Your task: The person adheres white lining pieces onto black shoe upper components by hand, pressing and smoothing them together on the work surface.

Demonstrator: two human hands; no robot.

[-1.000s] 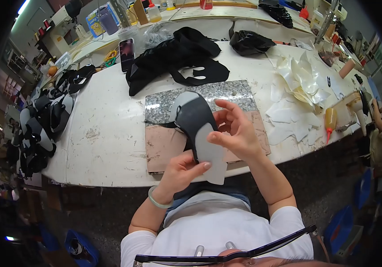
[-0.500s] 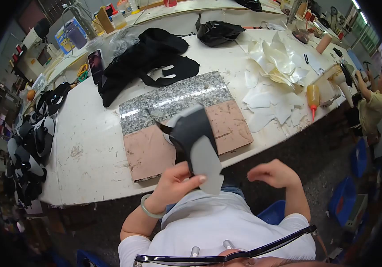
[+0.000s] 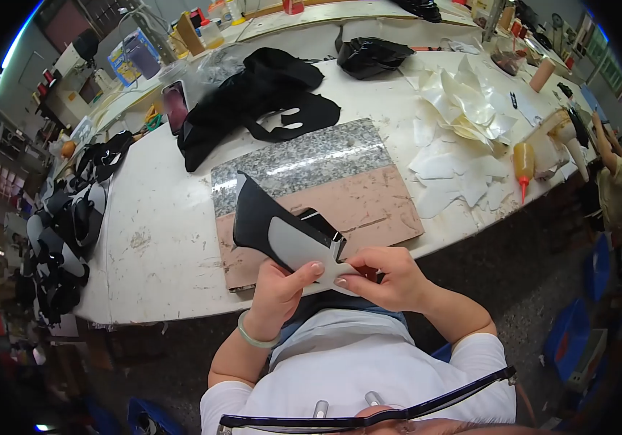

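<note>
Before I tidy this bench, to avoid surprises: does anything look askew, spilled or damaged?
The pink part of the board looks worn, with dark scuffs. The white table has a brownish stain left of the board. The amber bottle seems to lie on its side, red nozzle toward the near edge, but no spill shows.

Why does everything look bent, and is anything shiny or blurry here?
Head view: wide-lens distortion curves the white table, with black corners; head view: glare streaks the speckled stone strip; head view: the grey-and-black piece looks reasonably sharp.
</note>
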